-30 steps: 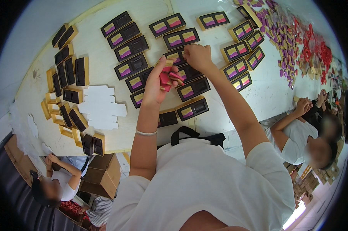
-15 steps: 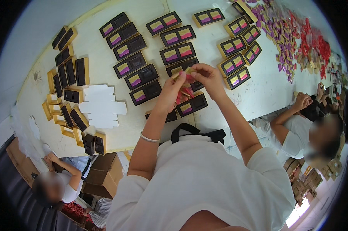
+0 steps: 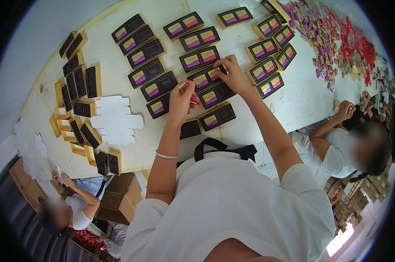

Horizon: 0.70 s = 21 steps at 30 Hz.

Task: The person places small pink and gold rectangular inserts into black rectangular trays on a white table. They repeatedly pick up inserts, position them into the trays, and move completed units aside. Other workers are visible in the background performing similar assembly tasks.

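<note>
Head view, nearest first: the person's white-shirted torso fills the lower frame, with both bare forearms reaching up onto the white table (image 3: 293, 109). The left hand (image 3: 180, 101), a bangle on its wrist, is closed around a small bundle of red and gold wrapped pieces (image 3: 189, 92); how many it grips is hard to tell at this size. Half a second ago both hands met over that bundle just above the front trays, and a second ago the right was out over the table; now the right hand (image 3: 233, 75) has parted from the left and gone forward again, fingertips pinched on what looks like a small gold piece pressed down at the dark tray (image 3: 211, 75) under it. That tray sits in the middle of the spread, its slots part filled with yellow, pink and purple pieces. So one piece seems to have passed from the left hand's stock to the right and is being seated in a slot, and the filling moves on by one. Around it lie more black trays in gold boxes, some filled, some bare. Further left are stacked dark boxes (image 3: 82, 83) and white card inserts (image 3: 115, 120); at the far right edge a heap of loose purple and red wrapped pieces (image 3: 337, 43), where another person's hands work.
</note>
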Each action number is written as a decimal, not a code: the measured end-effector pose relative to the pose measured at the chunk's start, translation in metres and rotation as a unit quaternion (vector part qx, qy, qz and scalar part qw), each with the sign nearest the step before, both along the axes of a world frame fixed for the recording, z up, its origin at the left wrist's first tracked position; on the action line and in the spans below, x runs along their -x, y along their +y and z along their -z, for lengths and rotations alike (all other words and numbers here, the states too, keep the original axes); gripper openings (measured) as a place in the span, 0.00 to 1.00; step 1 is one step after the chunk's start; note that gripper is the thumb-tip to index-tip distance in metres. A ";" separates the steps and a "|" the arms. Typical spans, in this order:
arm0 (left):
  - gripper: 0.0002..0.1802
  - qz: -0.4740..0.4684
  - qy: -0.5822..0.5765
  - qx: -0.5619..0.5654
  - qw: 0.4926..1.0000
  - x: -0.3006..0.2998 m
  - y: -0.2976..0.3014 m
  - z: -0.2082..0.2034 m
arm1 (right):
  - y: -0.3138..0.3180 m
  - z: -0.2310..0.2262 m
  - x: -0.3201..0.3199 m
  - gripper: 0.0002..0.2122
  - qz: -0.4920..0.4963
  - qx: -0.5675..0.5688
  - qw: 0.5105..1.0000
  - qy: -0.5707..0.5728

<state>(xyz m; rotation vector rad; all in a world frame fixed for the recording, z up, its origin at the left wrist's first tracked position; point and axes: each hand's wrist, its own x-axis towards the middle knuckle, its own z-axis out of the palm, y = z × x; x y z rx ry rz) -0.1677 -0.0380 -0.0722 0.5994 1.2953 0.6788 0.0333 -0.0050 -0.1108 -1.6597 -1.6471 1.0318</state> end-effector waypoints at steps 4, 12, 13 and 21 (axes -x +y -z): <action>0.14 -0.001 0.014 0.032 0.999 0.000 0.003 0.002 | -0.003 0.010 0.005 0.09 0.024 0.015 0.999 0.037; 0.18 -0.017 -0.044 0.057 0.997 0.001 0.004 0.014 | -0.012 0.016 0.017 0.15 0.068 -0.020 0.997 -0.040; 0.20 -0.029 -0.077 0.053 0.995 0.001 0.005 0.013 | -0.010 0.011 0.015 0.16 0.072 -0.001 0.996 -0.051; 0.31 0.038 -0.272 0.124 0.954 -0.008 0.000 -0.018 | -0.046 -0.065 0.035 0.13 -0.021 -0.125 0.983 0.131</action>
